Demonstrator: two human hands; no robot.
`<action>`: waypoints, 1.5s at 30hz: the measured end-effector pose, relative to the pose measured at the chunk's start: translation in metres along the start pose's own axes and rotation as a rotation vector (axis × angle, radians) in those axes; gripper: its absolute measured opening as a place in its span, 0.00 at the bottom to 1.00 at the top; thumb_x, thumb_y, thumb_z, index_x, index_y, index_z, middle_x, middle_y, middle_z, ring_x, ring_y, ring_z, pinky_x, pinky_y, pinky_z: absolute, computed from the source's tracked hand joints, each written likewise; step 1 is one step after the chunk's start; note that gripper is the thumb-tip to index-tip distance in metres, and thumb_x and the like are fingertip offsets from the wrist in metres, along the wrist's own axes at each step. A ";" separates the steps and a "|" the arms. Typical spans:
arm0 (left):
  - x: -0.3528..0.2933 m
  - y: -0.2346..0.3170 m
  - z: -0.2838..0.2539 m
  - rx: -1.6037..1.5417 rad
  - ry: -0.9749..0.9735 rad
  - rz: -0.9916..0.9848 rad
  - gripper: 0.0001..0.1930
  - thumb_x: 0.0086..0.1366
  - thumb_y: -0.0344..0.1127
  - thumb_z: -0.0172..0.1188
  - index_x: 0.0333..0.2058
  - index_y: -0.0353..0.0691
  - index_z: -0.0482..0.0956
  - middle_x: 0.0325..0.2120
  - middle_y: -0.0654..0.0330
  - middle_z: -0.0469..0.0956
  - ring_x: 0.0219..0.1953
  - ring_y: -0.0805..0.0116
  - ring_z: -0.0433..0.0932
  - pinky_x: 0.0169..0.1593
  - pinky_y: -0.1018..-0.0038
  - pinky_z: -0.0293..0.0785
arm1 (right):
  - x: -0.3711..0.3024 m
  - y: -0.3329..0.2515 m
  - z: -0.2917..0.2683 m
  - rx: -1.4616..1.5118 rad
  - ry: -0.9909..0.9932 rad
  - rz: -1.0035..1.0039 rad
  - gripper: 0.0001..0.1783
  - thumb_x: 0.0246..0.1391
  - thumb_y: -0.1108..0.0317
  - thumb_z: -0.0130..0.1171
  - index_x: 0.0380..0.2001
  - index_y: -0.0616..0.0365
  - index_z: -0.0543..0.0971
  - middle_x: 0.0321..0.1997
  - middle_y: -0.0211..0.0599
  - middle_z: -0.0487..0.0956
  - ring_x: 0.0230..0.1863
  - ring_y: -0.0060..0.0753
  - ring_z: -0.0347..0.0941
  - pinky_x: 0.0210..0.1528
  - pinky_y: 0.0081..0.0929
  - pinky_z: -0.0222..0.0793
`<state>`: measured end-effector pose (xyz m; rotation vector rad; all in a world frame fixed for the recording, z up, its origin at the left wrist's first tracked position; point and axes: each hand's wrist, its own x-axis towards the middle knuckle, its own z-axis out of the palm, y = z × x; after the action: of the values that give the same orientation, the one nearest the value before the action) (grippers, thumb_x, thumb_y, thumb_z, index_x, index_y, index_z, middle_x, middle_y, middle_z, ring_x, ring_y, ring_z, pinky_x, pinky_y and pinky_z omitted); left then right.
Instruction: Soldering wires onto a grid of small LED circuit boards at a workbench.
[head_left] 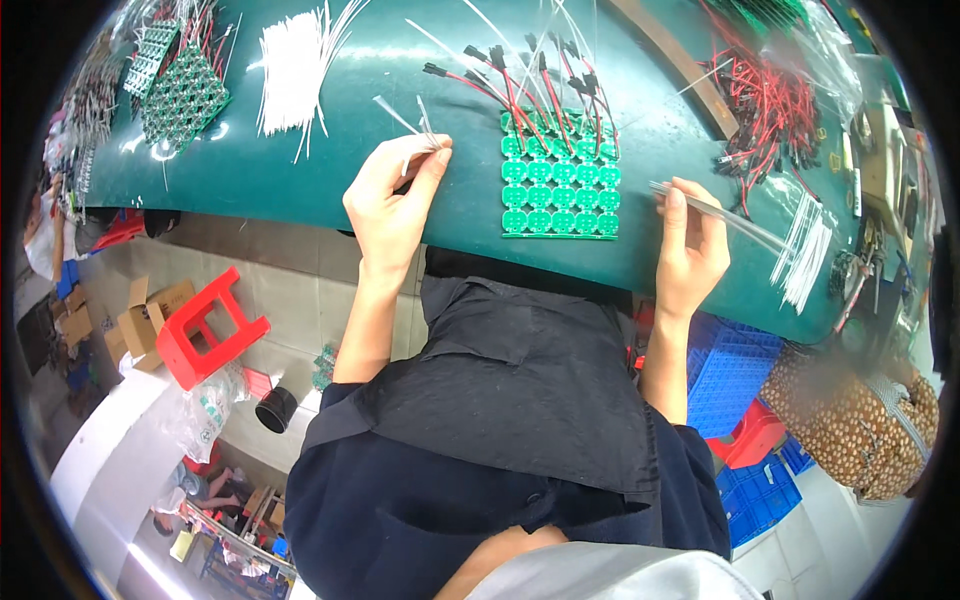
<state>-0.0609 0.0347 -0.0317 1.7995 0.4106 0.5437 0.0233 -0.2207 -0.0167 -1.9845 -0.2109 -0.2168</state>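
Note:
A few thin white wires (424,128) stick out from the pinched thumb and fingers of my left hand (393,195), which is just off the table's near edge. My right hand (692,245) is closed on slim metal tweezers (735,218), their tips pointing left. Between the hands, apart from both, lies a green circuit board panel (560,185) made of rounded units in rows. Red and black leads with black connectors (497,57) run from its far rows, and more white strands extend beyond them.
White wires lie in a large bundle (292,72) at left and a shorter bundle (803,252) at right. Red leads (770,105) are heaped at far right beside a brown bar (680,65). More boards (186,98) lie far left. A red stool (210,328) and blue crates (728,370) are below.

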 end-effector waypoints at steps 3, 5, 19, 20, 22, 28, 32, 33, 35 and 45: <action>0.001 0.011 0.009 -0.285 -0.012 -0.080 0.08 0.60 0.19 0.61 0.40 0.28 0.78 0.35 0.54 0.81 0.39 0.67 0.82 0.46 0.76 0.78 | -0.004 -0.029 0.024 0.183 -0.160 0.047 0.10 0.59 0.74 0.58 0.44 0.65 0.77 0.36 0.37 0.80 0.36 0.23 0.78 0.37 0.19 0.75; 0.003 0.020 0.019 -0.285 -0.030 -0.124 0.07 0.57 0.21 0.65 0.35 0.29 0.81 0.34 0.59 0.81 0.37 0.74 0.80 0.42 0.81 0.77 | -0.003 -0.038 0.048 0.187 -0.234 -0.033 0.09 0.57 0.75 0.60 0.42 0.65 0.77 0.36 0.37 0.80 0.34 0.23 0.78 0.35 0.18 0.75; 0.005 0.010 0.030 -0.209 0.011 -0.080 0.06 0.56 0.23 0.66 0.33 0.30 0.82 0.31 0.58 0.81 0.31 0.74 0.82 0.36 0.80 0.79 | 0.002 -0.044 0.088 0.004 -0.225 -0.213 0.06 0.52 0.75 0.63 0.35 0.60 0.79 0.31 0.35 0.79 0.26 0.25 0.78 0.27 0.21 0.74; 0.004 0.011 0.028 -0.185 -0.026 -0.095 0.07 0.58 0.22 0.65 0.36 0.28 0.80 0.34 0.56 0.81 0.34 0.73 0.81 0.40 0.79 0.79 | 0.002 -0.044 0.088 -0.024 -0.227 -0.235 0.06 0.52 0.75 0.63 0.34 0.60 0.79 0.31 0.35 0.79 0.25 0.25 0.77 0.26 0.21 0.74; 0.005 0.014 0.027 -0.162 -0.065 -0.112 0.08 0.59 0.21 0.64 0.38 0.27 0.79 0.37 0.54 0.81 0.37 0.71 0.81 0.44 0.78 0.78 | 0.002 -0.047 0.088 -0.040 -0.235 -0.228 0.06 0.52 0.75 0.63 0.34 0.60 0.78 0.31 0.35 0.79 0.26 0.26 0.77 0.26 0.21 0.74; 0.005 0.010 0.030 -0.168 0.022 -0.045 0.05 0.57 0.23 0.65 0.34 0.30 0.81 0.30 0.59 0.82 0.31 0.75 0.82 0.37 0.80 0.79 | 0.002 -0.046 0.088 -0.103 -0.273 -0.270 0.07 0.50 0.75 0.64 0.34 0.60 0.78 0.31 0.37 0.78 0.30 0.33 0.77 0.31 0.26 0.73; 0.005 0.009 0.031 -0.160 0.018 -0.038 0.05 0.57 0.23 0.65 0.33 0.29 0.81 0.31 0.59 0.81 0.31 0.75 0.82 0.36 0.80 0.79 | 0.004 -0.046 0.087 -0.118 -0.272 -0.340 0.08 0.50 0.74 0.64 0.35 0.60 0.79 0.31 0.38 0.78 0.31 0.37 0.77 0.34 0.29 0.73; 0.005 0.009 0.031 -0.161 0.022 -0.025 0.05 0.57 0.23 0.65 0.33 0.29 0.81 0.31 0.59 0.81 0.31 0.74 0.82 0.36 0.80 0.79 | 0.004 -0.045 0.088 -0.119 -0.272 -0.339 0.08 0.50 0.74 0.64 0.35 0.60 0.79 0.31 0.38 0.78 0.31 0.37 0.77 0.34 0.29 0.73; 0.005 0.011 0.031 -0.157 0.028 -0.029 0.05 0.57 0.23 0.65 0.33 0.29 0.81 0.31 0.59 0.81 0.31 0.74 0.82 0.36 0.80 0.79 | 0.005 -0.043 0.090 -0.187 -0.247 -0.465 0.09 0.50 0.73 0.64 0.37 0.60 0.79 0.31 0.38 0.78 0.31 0.37 0.76 0.34 0.29 0.73; 0.003 0.009 0.031 -0.145 0.032 0.000 0.05 0.57 0.23 0.65 0.33 0.30 0.81 0.30 0.59 0.81 0.31 0.74 0.82 0.36 0.79 0.79 | 0.005 -0.034 0.070 -0.008 -0.192 -0.145 0.07 0.52 0.75 0.63 0.36 0.62 0.79 0.34 0.37 0.80 0.28 0.25 0.79 0.27 0.20 0.76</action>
<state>-0.0410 0.0094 -0.0302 1.6535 0.3839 0.5880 0.0236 -0.1428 -0.0137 -1.9997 -0.4792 -0.1204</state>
